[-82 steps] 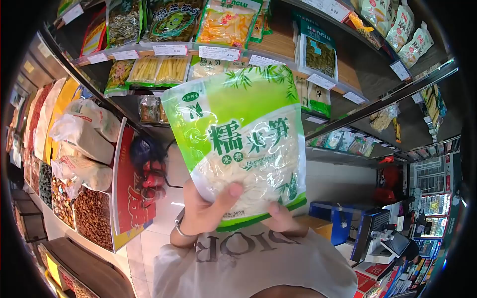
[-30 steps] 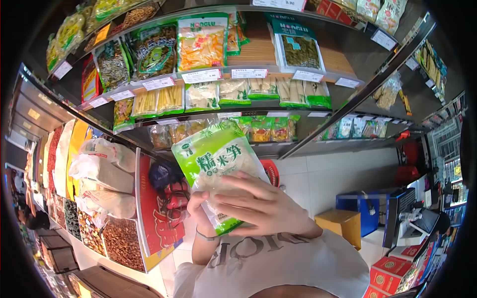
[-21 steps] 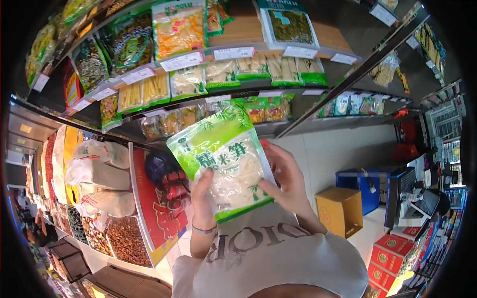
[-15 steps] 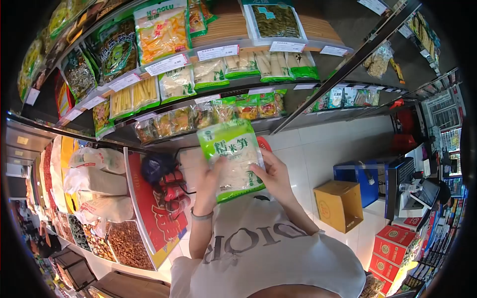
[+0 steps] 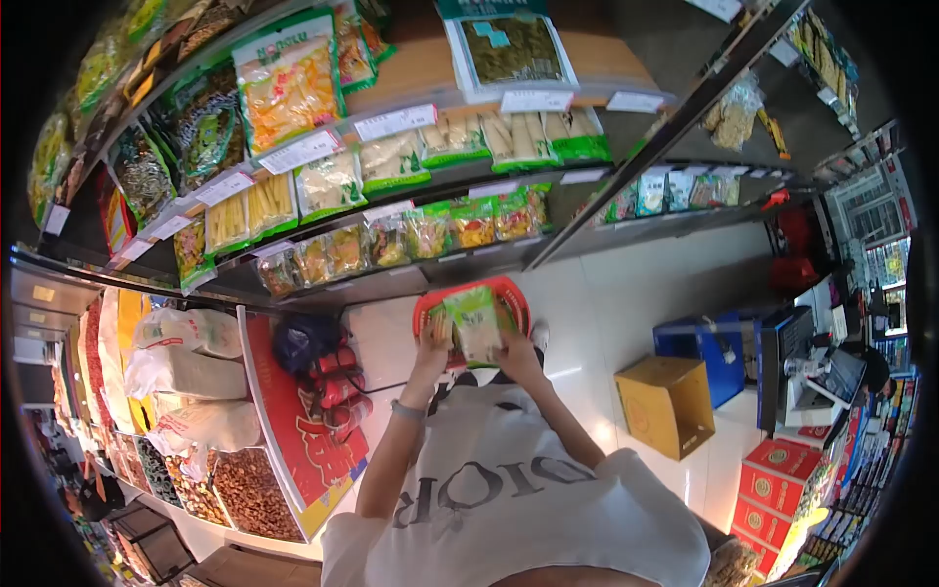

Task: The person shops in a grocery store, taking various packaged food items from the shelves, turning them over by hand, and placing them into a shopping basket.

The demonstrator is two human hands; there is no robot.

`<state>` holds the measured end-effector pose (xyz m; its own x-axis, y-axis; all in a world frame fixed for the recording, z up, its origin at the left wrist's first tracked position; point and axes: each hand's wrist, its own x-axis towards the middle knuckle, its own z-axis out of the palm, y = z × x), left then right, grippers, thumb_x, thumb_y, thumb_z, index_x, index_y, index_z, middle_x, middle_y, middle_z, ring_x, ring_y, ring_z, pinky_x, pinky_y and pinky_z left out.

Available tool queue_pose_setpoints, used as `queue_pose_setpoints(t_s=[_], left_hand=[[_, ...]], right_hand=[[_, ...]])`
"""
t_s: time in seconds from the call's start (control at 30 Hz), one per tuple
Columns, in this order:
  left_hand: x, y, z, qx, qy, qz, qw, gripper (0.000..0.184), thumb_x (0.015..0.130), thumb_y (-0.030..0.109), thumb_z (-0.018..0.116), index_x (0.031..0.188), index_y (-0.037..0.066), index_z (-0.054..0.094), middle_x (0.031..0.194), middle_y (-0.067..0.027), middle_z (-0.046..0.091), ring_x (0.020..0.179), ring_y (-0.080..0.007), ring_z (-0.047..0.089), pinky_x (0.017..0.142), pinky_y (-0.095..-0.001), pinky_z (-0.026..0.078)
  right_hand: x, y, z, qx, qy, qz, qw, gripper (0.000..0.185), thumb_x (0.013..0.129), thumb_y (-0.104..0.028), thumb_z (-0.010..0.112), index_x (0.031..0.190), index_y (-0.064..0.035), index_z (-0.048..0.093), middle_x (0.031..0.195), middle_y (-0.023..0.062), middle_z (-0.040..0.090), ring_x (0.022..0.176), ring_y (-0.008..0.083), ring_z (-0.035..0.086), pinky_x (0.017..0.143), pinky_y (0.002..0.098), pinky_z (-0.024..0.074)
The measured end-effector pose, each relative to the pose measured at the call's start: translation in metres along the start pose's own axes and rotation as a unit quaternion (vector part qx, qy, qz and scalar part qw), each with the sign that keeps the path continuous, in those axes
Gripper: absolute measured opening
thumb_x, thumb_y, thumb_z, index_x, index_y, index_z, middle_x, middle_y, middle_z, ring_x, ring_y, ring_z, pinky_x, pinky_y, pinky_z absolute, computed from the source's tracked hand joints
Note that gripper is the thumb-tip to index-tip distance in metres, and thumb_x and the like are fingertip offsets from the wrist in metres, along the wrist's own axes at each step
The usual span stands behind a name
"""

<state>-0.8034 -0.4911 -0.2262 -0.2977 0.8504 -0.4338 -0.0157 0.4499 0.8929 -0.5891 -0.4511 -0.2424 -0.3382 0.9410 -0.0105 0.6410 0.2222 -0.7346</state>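
The green and white food packet is low in front of my body, over the red basket on the floor. My left hand is at the packet's left edge, with a band on that wrist. On the other edge, my right hand has its fingers along the packet, partly blurred. Both hands hold the packet between them. The packet hides most of the basket's inside.
Shelves with bagged foods run across the top. Bins of dried goods and a red panel are at left. An open cardboard box, a blue box and red cartons are at right.
The packet and both hands have moved down and away from my chest, to over the red basket. More of the basket shows now. The view of the shelves has shifted left.
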Motion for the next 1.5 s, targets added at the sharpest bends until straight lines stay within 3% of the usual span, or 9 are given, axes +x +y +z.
queue_pose_setpoints(t_s=[0.17, 0.27, 0.47, 0.63, 0.7, 0.93, 1.23, 1.3, 1.5], left_hand=[[-0.03, 0.083, -0.001, -0.09, -0.045, -0.021, 0.995, 0.044, 0.089, 0.009, 0.051, 0.133, 0.01, 0.051, 0.124, -0.0098, 0.046, 0.106, -0.0203, 0.057, 0.089, -0.0335, 0.052], [-0.022, 0.103, -0.009, -0.14, -0.021, 0.047, 0.989, 0.044, 0.086, 0.003, 0.05, 0.13, 0.001, 0.05, 0.119, -0.0134, 0.045, 0.093, -0.0196, 0.059, 0.078, -0.0299, 0.051], [0.0, 0.149, -0.057, 0.014, 0.138, 0.255, 0.957, 0.043, 0.084, -0.001, 0.05, 0.127, 0.004, 0.052, 0.125, -0.0131, 0.048, 0.112, -0.0257, 0.053, 0.093, -0.0355, 0.046], [0.012, 0.187, -0.097, -0.043, 0.174, 0.284, 0.942, 0.042, 0.084, -0.002, 0.05, 0.125, 0.003, 0.054, 0.134, -0.0179, 0.046, 0.121, -0.0298, 0.05, 0.098, -0.0375, 0.045], [0.022, 0.195, -0.113, 0.147, 0.251, 0.336, 0.896, 0.041, 0.084, -0.003, 0.049, 0.125, 0.001, 0.054, 0.14, -0.0208, 0.043, 0.127, -0.0348, 0.047, 0.098, -0.0373, 0.045], [0.024, 0.195, -0.131, 0.059, 0.207, 0.315, 0.924, 0.036, 0.087, -0.001, 0.05, 0.123, -0.001, 0.055, 0.145, -0.0232, 0.037, 0.126, -0.0334, 0.048, 0.097, -0.0368, 0.045], [0.012, 0.161, -0.107, -0.255, 0.085, 0.121, 0.956, 0.031, 0.093, 0.007, 0.047, 0.122, 0.003, 0.057, 0.121, -0.0106, 0.06, 0.113, -0.0209, 0.059, 0.098, -0.0356, 0.047], [0.01, 0.154, -0.102, -0.28, 0.074, 0.11, 0.951, 0.03, 0.092, 0.008, 0.049, 0.121, 0.002, 0.057, 0.119, -0.0114, 0.06, 0.112, -0.0209, 0.059, 0.096, -0.0347, 0.048], [0.002, 0.125, -0.1, -0.411, 0.005, 0.018, 0.911, 0.031, 0.091, 0.01, 0.048, 0.12, 0.002, 0.056, 0.122, -0.0121, 0.059, 0.113, -0.0218, 0.058, 0.095, -0.0358, 0.046]], right_hand=[[0.023, -0.074, -0.031, -0.001, -0.033, -0.027, 0.999, 0.02, 0.083, -0.011, 0.065, 0.101, -0.0048, 0.064, 0.079, 0.0157, 0.063, 0.072, 0.0298, 0.064, 0.066, 0.041, 0.0492], [0.053, -0.127, -0.052, 0.062, -0.059, -0.018, 0.996, 0.018, 0.085, -0.014, 0.064, 0.101, -0.0038, 0.063, 0.074, 0.0178, 0.063, 0.07, 0.0322, 0.065, 0.064, 0.0421, 0.0493], [0.125, -0.19, -0.057, 0.2, -0.033, -0.101, 0.974, 0.012, 0.088, -0.01, 0.062, 0.097, -0.0017, 0.061, 0.065, 0.0161, 0.062, 0.058, 0.0286, 0.063, 0.054, 0.0389, 0.0454], [0.204, -0.247, -0.052, 0.092, -0.031, -0.164, 0.982, 0.019, 0.091, -0.022, 0.062, 0.092, -0.0032, 0.063, 0.066, 0.0159, 0.064, 0.061, 0.0339, 0.065, 0.054, 0.0437, 0.0474], [0.23, -0.27, -0.05, -0.012, -0.025, -0.165, 0.986, 0.024, 0.09, -0.028, 0.063, 0.09, -0.004, 0.064, 0.071, 0.018, 0.067, 0.069, 0.0383, 0.066, 0.061, 0.0475, 0.0518], [0.32, -0.281, -0.005, -0.147, -0.101, -0.118, 0.977, 0.048, 0.092, -0.044, 0.06, 0.089, 0.0031, 0.066, 0.092, 0.0243, 0.069, 0.09, 0.0417, 0.066, 0.078, 0.0491, 0.0512], [0.341, -0.261, 0.013, -0.153, -0.083, -0.136, 0.975, 0.047, 0.084, -0.046, 0.07, 0.086, 0.001, 0.068, 0.077, 0.0191, 0.068, 0.076, 0.0312, 0.069, 0.069, 0.0426, 0.0527], [0.351, -0.259, 0.012, -0.048, -0.217, -0.105, 0.969, 0.036, 0.087, -0.035, 0.07, 0.081, 0.0007, 0.066, 0.065, 0.01, 0.063, 0.06, 0.02, 0.063, 0.062, 0.0345, 0.05], [0.337, -0.274, -0.026, 0.359, -0.297, 0.02, 0.885, 0.023, 0.089, -0.023, 0.066, 0.073, -0.0086, 0.058, 0.055, -0.0061, 0.041, 0.046, 0.0069, 0.04, 0.05, 0.0288, 0.0361]])
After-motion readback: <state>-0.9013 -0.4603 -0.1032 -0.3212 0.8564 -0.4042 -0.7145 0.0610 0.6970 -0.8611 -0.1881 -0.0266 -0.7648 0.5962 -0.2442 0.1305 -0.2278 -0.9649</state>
